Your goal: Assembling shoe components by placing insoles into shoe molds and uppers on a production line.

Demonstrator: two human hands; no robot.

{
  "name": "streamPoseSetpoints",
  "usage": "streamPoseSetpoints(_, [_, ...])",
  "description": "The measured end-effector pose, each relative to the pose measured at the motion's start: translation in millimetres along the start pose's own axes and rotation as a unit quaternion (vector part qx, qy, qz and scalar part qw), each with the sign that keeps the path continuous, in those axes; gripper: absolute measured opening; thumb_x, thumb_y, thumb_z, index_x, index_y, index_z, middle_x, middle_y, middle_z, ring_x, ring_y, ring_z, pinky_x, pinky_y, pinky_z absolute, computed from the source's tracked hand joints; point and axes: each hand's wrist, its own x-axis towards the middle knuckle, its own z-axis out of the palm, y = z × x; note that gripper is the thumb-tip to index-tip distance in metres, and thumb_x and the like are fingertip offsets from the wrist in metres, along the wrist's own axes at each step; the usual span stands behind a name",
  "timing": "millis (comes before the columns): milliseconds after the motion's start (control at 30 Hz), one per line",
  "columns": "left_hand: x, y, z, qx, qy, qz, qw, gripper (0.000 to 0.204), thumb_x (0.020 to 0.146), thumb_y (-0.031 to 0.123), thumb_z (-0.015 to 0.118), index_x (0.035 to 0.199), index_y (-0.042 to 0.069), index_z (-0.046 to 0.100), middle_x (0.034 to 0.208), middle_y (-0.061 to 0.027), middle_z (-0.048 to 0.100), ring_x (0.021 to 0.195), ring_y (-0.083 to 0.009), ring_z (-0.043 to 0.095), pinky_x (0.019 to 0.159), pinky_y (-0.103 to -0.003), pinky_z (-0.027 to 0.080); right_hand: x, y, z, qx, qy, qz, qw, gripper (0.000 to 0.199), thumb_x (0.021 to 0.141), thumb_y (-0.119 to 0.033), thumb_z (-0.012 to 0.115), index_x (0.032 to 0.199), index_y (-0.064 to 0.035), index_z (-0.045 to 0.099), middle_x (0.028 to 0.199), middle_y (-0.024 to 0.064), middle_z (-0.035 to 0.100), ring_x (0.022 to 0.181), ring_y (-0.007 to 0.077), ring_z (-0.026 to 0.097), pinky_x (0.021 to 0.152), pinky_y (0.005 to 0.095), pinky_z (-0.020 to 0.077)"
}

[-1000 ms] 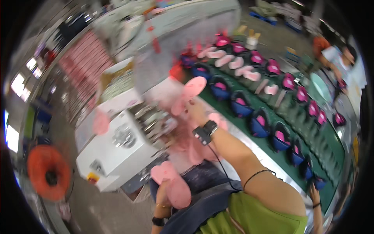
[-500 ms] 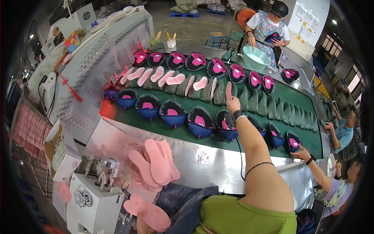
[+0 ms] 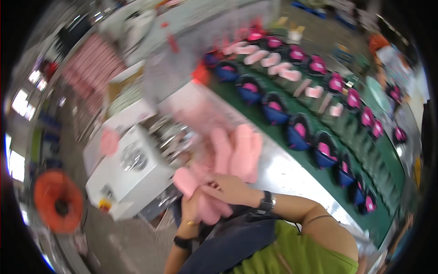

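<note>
A small bunch of pink insoles (image 3: 211, 210) is gripped in my left hand (image 3: 191, 206), in front of my lap. Reaching across from the right, my right hand (image 3: 232, 189) has its fingers curled on the upper part of the same insoles; motion blur hides the exact grip. Just beyond my hands, more pink insoles (image 3: 244, 153) lie piled on the metal table edge. On the green conveyor belt (image 3: 292, 169), dark green shoe lasts (image 3: 365, 150) form a middle row, some with pink insoles (image 3: 269, 59) on them.
Blue-and-black shoe uppers (image 3: 299, 132) with magenta linings flank the lasts. A white machine (image 3: 137, 173) with metal parts stands left of my hands, beside an open carton (image 3: 127, 91) of pale cord. An orange round fan (image 3: 59, 201) is at far left. A co-worker (image 3: 394, 64) stands beyond the belt.
My right hand has left the row of lasts and come back to the insoles in my left hand. The view has swung left. Another pink insole now lies on a last.
</note>
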Motion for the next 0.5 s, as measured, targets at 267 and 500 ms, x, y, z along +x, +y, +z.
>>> streamPoseSetpoints(267, [-30,29,-25,-0.193,-0.044,-0.146,0.969,0.057,0.096,0.054,0.036,0.101,0.000,0.055,0.091,-0.0129,0.062,0.083,-0.0276,0.066,0.070,-0.041,0.057,62,54,13,0.074,0.179,-0.002,0.981,0.033,0.083,-0.013,0.062,0.112,0.0007,0.056,0.093,0.0132,0.066,0.092,0.0209,0.064,0.080,0.0333,0.0495])
streamPoseSetpoints(500, [-57,-6,-41,-0.237,-0.135,-0.227,0.935,0.050,0.097,0.041,0.028,0.107,-0.001,0.054,0.090,-0.0128,0.061,0.083,-0.0275,0.067,0.071,-0.039,0.057,159,93,0,-0.071,0.195,0.031,0.978,0.044,0.081,-0.020,0.066,0.110,0.0080,0.048,0.090,0.0224,0.065,0.084,0.0343,0.066,0.070,0.0408,0.0509])
